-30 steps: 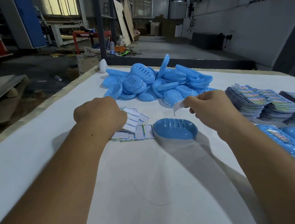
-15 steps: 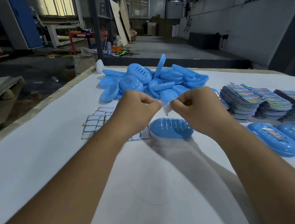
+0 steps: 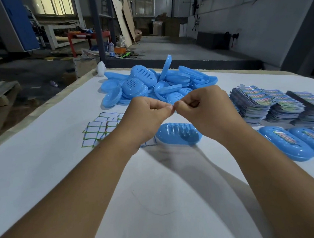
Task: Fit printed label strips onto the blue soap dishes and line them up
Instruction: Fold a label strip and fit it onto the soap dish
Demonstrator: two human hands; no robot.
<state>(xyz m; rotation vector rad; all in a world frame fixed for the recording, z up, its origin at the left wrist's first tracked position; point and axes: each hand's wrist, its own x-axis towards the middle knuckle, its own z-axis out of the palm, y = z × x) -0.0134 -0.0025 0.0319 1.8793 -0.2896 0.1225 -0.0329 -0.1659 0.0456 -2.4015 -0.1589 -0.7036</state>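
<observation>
One blue soap dish (image 3: 179,133) lies upside down on the white table (image 3: 44,174), just below my hands. My left hand (image 3: 146,117) and my right hand (image 3: 206,107) are raised above it with fingertips meeting, pinching a small white label piece (image 3: 173,107) that is almost hidden between them. A heap of blue soap dishes (image 3: 149,85) lies behind my hands. Small white labels with green borders (image 3: 100,129) are spread on the table under my left wrist. Labelled dishes (image 3: 293,143) stand in a row at the right.
Stacks of printed label strips (image 3: 275,104) sit at the right, behind the labelled dishes. A white object (image 3: 101,68) stands at the table's far left corner. The table's left edge (image 3: 30,117) drops to a cluttered workshop floor.
My left hand left the small labels and came up to meet my right hand. Both hands now pinch the white piece, closer together than half a second ago.
</observation>
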